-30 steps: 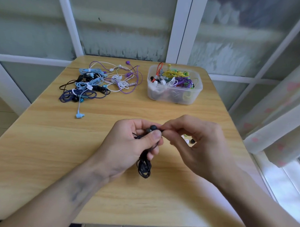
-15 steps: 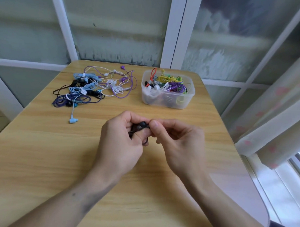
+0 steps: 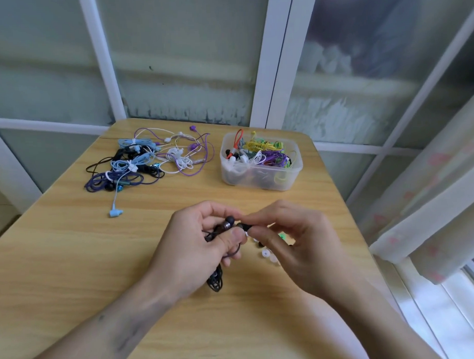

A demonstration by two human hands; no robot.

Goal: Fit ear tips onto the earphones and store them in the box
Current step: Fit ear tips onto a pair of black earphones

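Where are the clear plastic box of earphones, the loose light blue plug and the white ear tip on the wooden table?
Clear plastic box (image 3: 257,178): head view, front wall.
Loose light blue plug (image 3: 115,212): head view, plug body.
White ear tip (image 3: 265,253): head view, its round top.

We have only one view, from a wide-angle camera worn on the head. It looks forward and down over the wooden bench (image 3: 72,265) from the near edge. The left hand (image 3: 195,250) and the right hand (image 3: 302,244) are close under the lens, in the lower middle of the picture. The far edge of the bench and the frosted window (image 3: 188,60) behind it fill the upper part. Straight lines bend near the borders.
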